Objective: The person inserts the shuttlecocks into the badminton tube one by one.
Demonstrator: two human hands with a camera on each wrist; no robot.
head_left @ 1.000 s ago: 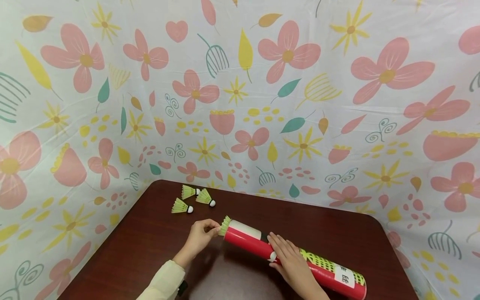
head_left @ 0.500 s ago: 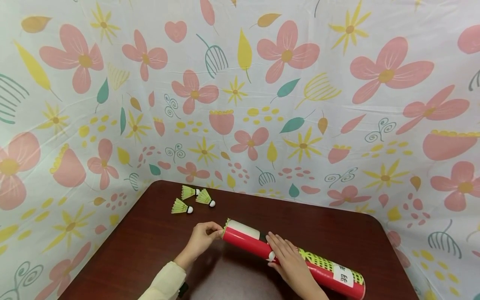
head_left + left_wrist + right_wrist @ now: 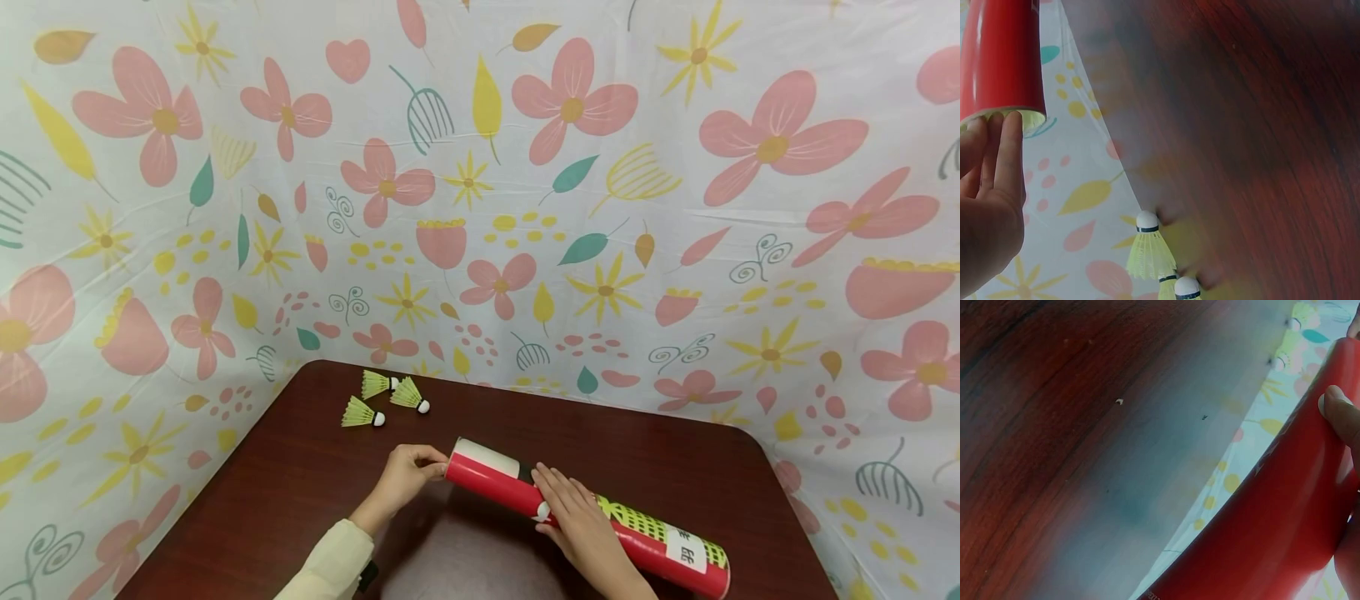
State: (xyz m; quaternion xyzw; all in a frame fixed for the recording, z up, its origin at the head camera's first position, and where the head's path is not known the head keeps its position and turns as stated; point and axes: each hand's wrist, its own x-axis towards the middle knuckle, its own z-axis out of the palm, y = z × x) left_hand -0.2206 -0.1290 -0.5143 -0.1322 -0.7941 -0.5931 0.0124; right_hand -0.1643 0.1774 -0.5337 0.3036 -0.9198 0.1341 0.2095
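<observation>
A long red shuttlecock tube (image 3: pixel 495 483) with white, black and yellow-green patches lies slanted across the front of the table. My right hand (image 3: pixel 581 525) grips it around the middle, fingers over the top, its thumb (image 3: pixel 1338 406) along the side in the right wrist view. At the tube's left mouth, my left hand (image 3: pixel 411 475) has thumb and fingers brought together. In the left wrist view, its fingertips (image 3: pixel 1011 122) reach just inside the rim, pinching a shuttlecock (image 3: pixel 1034 119) whose yellow-green skirt edge barely shows; the rest is hidden inside the tube.
Three yellow-green shuttlecocks with white heads, such as the nearest shuttlecock (image 3: pixel 362 412), lie together at the back left of the dark wooden table (image 3: pixel 645 450). A flower-patterned cloth (image 3: pixel 495 208) hangs along the table's back and sides.
The shuttlecock in my left fingers has slid right, into the tube, and its skirt has passed out of sight in the head view. My right hand has stayed on the tube.
</observation>
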